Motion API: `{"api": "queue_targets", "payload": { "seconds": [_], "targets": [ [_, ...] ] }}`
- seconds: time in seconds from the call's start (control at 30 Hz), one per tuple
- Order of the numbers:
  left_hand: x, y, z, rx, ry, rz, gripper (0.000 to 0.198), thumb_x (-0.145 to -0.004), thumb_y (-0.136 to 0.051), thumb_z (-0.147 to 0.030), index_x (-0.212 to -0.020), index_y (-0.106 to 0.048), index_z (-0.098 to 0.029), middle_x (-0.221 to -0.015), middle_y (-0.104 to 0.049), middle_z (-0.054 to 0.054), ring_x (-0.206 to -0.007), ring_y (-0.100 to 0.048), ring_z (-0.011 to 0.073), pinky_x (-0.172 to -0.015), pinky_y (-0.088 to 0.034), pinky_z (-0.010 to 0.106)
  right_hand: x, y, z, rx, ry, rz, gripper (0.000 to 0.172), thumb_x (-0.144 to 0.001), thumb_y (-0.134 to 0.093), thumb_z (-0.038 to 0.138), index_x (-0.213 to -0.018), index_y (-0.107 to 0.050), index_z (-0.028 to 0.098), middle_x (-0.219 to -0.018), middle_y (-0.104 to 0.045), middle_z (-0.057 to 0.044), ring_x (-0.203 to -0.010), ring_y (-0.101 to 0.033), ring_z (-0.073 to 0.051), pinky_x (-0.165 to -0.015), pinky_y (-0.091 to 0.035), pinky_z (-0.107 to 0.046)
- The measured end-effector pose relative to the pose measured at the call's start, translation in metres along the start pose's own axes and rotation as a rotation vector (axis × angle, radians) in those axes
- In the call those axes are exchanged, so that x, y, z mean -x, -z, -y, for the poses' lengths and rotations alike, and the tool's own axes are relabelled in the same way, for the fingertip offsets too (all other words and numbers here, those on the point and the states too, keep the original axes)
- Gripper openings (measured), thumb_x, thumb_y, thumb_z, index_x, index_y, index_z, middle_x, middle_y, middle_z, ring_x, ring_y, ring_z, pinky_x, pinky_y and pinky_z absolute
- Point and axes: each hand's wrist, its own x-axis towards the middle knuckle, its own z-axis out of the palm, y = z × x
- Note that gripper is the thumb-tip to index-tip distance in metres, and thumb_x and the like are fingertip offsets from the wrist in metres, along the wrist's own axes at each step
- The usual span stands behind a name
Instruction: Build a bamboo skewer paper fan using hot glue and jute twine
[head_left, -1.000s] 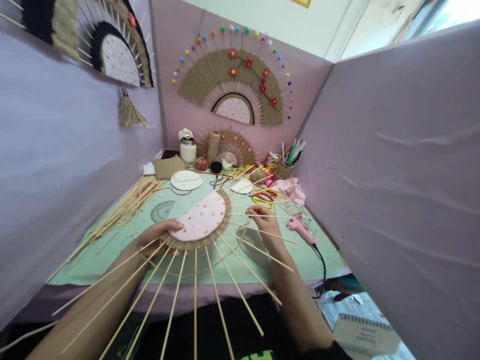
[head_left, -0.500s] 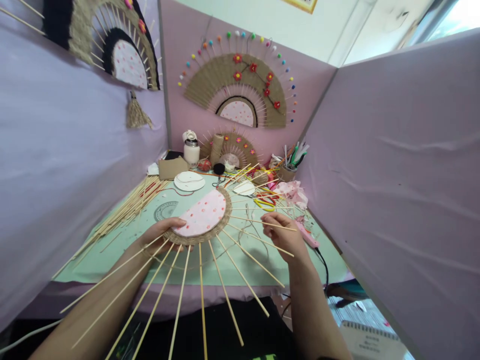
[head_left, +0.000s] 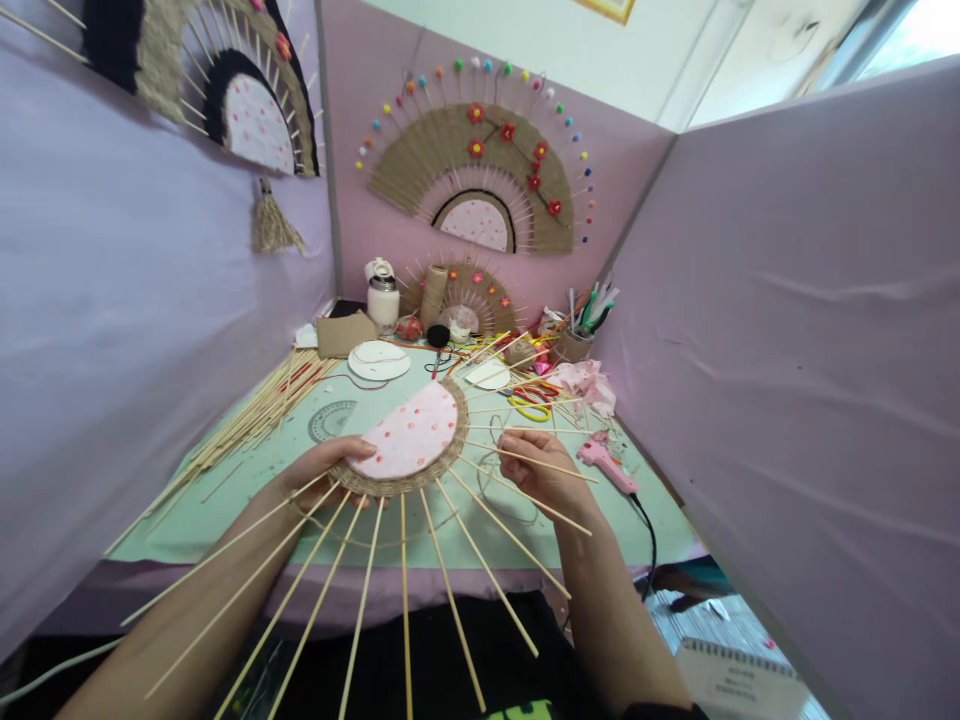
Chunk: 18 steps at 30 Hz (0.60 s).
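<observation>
A half-round fan piece (head_left: 414, 432) has a pink dotted centre, a woven twine rim and thin wooden sticks fanning out toward me and to the right. My left hand (head_left: 326, 468) grips its left corner, thumb on top of the dotted face and fingers beneath. Among the right-hand sticks, my right hand (head_left: 536, 465) is pinched closed around thin twine (head_left: 491, 480), which hangs in loops between the hand and the rim. Another strand of twine curves under the lower sticks toward my left wrist.
A pink glue gun (head_left: 609, 467) with a black cord lies at the right. Loose sticks (head_left: 247, 410) cover the table's left side. Behind are a white disc (head_left: 379, 361), a white bottle (head_left: 383, 300), yellow-handled scissors (head_left: 529, 408) and a tool holder (head_left: 574, 345). Partitions enclose the table.
My right hand has moved left, closer to the woven rim, and the twine loops have shifted with it. The fan piece has turned slightly. The glue gun shows more fully.
</observation>
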Motion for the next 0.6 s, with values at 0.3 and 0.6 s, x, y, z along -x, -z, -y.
{"api": "queue_targets", "payload": {
  "seconds": [0.3,0.6],
  "targets": [
    [0.005,-0.013,-0.007,-0.019,0.007,-0.003,0.048,-0.077,-0.055,-0.02,-0.122,-0.058,-0.004,-0.072,-0.073,0.015,-0.06,-0.07,0.0239,-0.043,-0.052,0.021,0.001,-0.003,-0.003,-0.016,-0.01,-0.001,0.019,-0.062,-0.078,0.027,-0.064,-0.064,0.015,-0.053,-0.044,0.005,-0.045,-0.03,-0.004,-0.044,-0.024,-0.021],
    [0.004,-0.015,-0.006,0.004,0.005,0.011,0.05,-0.074,-0.057,-0.022,-0.121,-0.058,-0.003,-0.072,-0.073,0.016,-0.061,-0.07,0.0244,-0.043,-0.053,0.021,0.002,-0.006,-0.004,-0.077,0.018,-0.082,0.019,-0.059,-0.08,0.023,-0.064,-0.064,0.015,-0.051,-0.045,0.006,-0.044,-0.031,-0.004,-0.043,-0.022,-0.02]
  ]
}}
